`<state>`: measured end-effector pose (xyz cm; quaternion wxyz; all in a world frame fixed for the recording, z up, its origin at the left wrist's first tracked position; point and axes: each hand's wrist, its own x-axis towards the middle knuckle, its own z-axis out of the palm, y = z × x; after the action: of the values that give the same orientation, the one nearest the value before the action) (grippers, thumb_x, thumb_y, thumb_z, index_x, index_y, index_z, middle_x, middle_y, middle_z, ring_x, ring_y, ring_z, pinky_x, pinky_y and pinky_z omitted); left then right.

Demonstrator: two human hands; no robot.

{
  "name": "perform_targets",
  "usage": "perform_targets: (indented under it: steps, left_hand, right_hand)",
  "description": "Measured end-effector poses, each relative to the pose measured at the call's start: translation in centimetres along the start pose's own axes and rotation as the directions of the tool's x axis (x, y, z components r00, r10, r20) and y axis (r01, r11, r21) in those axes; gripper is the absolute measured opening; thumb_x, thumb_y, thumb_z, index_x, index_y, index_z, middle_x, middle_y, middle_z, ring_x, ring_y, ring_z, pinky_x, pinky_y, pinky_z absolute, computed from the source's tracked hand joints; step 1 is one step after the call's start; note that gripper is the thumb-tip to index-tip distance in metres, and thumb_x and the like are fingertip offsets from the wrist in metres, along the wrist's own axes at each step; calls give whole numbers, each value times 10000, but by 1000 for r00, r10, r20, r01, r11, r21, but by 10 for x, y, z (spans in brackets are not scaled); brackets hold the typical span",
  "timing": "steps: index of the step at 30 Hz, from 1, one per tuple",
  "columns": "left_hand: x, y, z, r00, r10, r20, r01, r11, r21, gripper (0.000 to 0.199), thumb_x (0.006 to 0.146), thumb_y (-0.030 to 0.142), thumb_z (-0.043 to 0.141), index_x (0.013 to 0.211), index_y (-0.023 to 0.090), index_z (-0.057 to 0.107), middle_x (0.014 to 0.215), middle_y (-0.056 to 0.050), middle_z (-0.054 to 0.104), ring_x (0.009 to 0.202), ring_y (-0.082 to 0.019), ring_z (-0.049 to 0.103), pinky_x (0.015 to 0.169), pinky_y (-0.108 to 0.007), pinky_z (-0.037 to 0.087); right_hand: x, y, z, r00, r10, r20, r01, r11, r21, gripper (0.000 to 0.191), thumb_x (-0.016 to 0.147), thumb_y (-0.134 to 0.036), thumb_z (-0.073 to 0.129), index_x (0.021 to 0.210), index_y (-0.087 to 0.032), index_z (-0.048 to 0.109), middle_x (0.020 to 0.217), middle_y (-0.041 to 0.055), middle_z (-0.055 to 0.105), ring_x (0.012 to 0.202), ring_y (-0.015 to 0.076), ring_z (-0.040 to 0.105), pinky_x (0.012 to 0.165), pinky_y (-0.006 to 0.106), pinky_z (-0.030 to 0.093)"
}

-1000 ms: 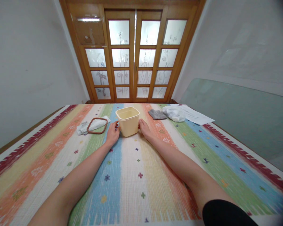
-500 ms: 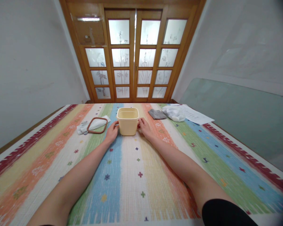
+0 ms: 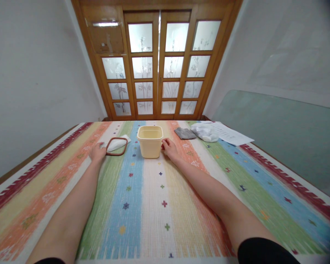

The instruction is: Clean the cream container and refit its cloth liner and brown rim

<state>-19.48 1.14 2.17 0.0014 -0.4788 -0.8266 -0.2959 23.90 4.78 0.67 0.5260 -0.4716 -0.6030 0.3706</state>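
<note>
A cream plastic bin (image 3: 149, 148) stands upright in the middle of the table, its square mouth facing up. My right hand (image 3: 169, 148) is at the bin's right wall, fingers curled together with the tips against it. On the left, my left hand (image 3: 97, 151) is at the near-left edge of a brown rounded-square frame (image 3: 117, 154). Under and inside that frame lies a crumpled white plastic bag (image 3: 117, 144); my left hand covers its left end. The left fingertips are too small and partly hidden to show whether they grip the bag or the frame.
Right of the bin lie a folded grey cloth (image 3: 185, 133), a crumpled white bag (image 3: 206, 132) and printed paper sheets (image 3: 232, 134). A striped tablecloth (image 3: 154, 205) covers the table. Behind stand wooden doors with glass panes (image 3: 143, 68); a pale green panel (image 3: 277, 139) leans along the right.
My left hand has left the bin's left side and moved left to the brown frame and white bag. The frame has shifted slightly. My right hand stays at the bin.
</note>
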Motion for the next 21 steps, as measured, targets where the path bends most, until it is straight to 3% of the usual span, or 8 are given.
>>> perform_targets:
  steps: [6, 9, 13, 21]
  left_hand:
    - [5, -2, 7, 997, -13, 70, 9, 998, 68, 607, 823, 478, 686, 1371, 218, 646, 1352, -188, 676, 1280, -422, 579, 1065, -542, 428]
    - [3, -2, 7, 998, -4, 59, -2, 995, 101, 607, 845, 466, 669, 1383, 188, 639, 1292, -214, 705, 1239, -440, 606, 1029, -552, 448]
    - [-3, 3, 3, 999, 39, 31, -41, 997, 69, 447, 915, 355, 573, 1314, 192, 694, 1247, -184, 728, 1197, -396, 634, 1002, -501, 468]
    - [-11, 19, -13, 968, 136, -210, -144, 989, -23, 394, 956, 194, 434, 1200, 212, 742, 1162, -143, 646, 1122, -315, 572, 996, -437, 432]
  right_hand:
    - [-1, -7, -5, 995, -61, -78, 55, 996, -76, 265, 911, -468, 492, 884, -245, 634, 737, -7, 653, 689, 182, 625, 664, 294, 473]
    - [-1, -9, -8, 992, -70, -106, 58, 992, -110, 268, 910, -458, 483, 881, -243, 640, 727, -3, 648, 695, 190, 619, 664, 295, 460]
    - [-1, -10, -9, 992, -65, -110, 49, 988, -147, 269, 910, -452, 481, 869, -238, 639, 725, -1, 653, 706, 194, 619, 685, 300, 457]
    - [-2, -11, -8, 992, -77, -100, 63, 988, -142, 265, 912, -441, 482, 866, -234, 641, 721, -2, 648, 693, 188, 617, 666, 297, 441]
